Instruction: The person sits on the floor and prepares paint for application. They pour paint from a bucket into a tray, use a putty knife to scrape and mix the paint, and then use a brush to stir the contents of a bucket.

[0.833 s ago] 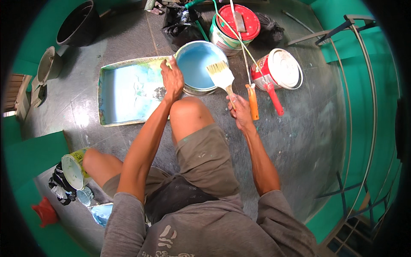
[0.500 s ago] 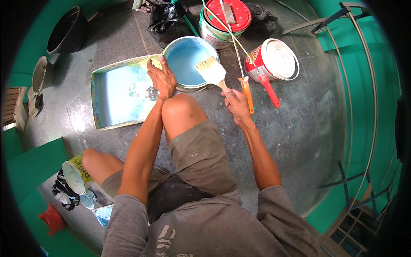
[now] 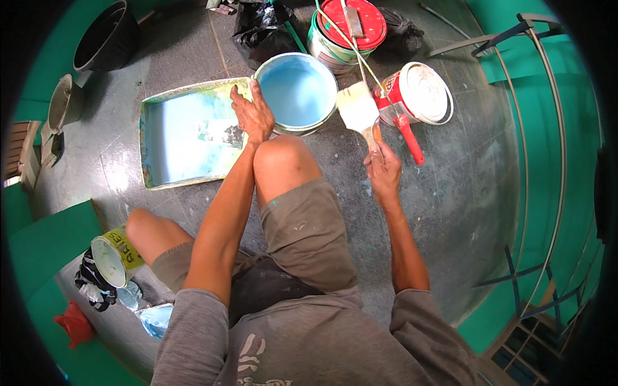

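I squat on a grey floor. My left hand [image 3: 253,116] grips the near rim of a round bucket [image 3: 325,106] filled with light blue paint, right where it meets the corner of a rectangular paint tray [image 3: 149,148]. My right hand [image 3: 384,168] holds a wide flat paintbrush [image 3: 358,110] by its handle, bristles up, just right of the bucket. My bent knee sits between the two hands.
A red-lidded paint can [image 3: 351,26] with a stick on it stands behind the bucket. A white-lidded can [image 3: 420,93] and a red-handled tool [image 3: 409,138] lie to the right. Black pots [image 3: 106,35] at far left, a small tin [image 3: 114,257] near my left leg, green railing [image 3: 547,161] right.
The brush has swung more upright and closer to the bucket's right side. My left hand has stayed on the bucket rim; the view has shifted slightly.
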Demonstrator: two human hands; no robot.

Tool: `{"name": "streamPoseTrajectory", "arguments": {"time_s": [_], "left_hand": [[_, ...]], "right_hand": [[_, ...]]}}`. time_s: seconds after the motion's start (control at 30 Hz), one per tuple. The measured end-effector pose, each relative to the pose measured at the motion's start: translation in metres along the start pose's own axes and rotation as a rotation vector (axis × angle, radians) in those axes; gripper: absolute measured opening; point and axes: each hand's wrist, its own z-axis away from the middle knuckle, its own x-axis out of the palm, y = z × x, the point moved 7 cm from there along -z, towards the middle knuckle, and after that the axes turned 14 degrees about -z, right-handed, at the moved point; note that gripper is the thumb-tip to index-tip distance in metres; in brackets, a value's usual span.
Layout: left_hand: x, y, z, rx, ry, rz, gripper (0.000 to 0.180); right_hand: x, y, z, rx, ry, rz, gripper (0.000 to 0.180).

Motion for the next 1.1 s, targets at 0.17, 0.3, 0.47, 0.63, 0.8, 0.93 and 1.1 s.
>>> {"name": "streamPoseTrajectory", "arguments": {"time_s": [0.17, 0.3, 0.47, 0.63, 0.8, 0.93, 1.1], "left_hand": [[0.0, -0.001, 0.0, -0.031, -0.015, -0.022, 0.075], [0.003, -0.002, 0.0, -0.057, -0.014, 0.006, 0.074], [0.006, -0.008, -0.001, -0.037, -0.017, 0.033, 0.072], [0.006, -0.006, -0.003, -0.06, -0.025, -0.003, 0.072], [0.005, -0.001, 0.0, -0.078, -0.035, 0.003, 0.071], [0.007, -0.005, -0.003, -0.079, -0.03, -0.001, 0.07], [0.008, -0.005, -0.002, -0.09, -0.035, -0.013, 0.07]], "right_hand": [[0.036, -0.022, 0.006, -0.63, 0.046, 0.514, 0.037], [0.06, 0.011, 0.013, -0.6, -0.067, 0.571, 0.044], [0.07, 0.023, 0.019, -0.532, -0.081, 0.615, 0.053], [0.063, 0.02, 0.025, -0.463, 0.005, 0.611, 0.049], [0.03, 0.029, 0.045, -0.397, 0.178, 0.595, 0.04], [0.016, 0.027, 0.053, -0.451, 0.288, 0.452, 0.035], [0.025, 0.035, 0.033, -0.103, 0.123, -0.182, 0.029]]}}
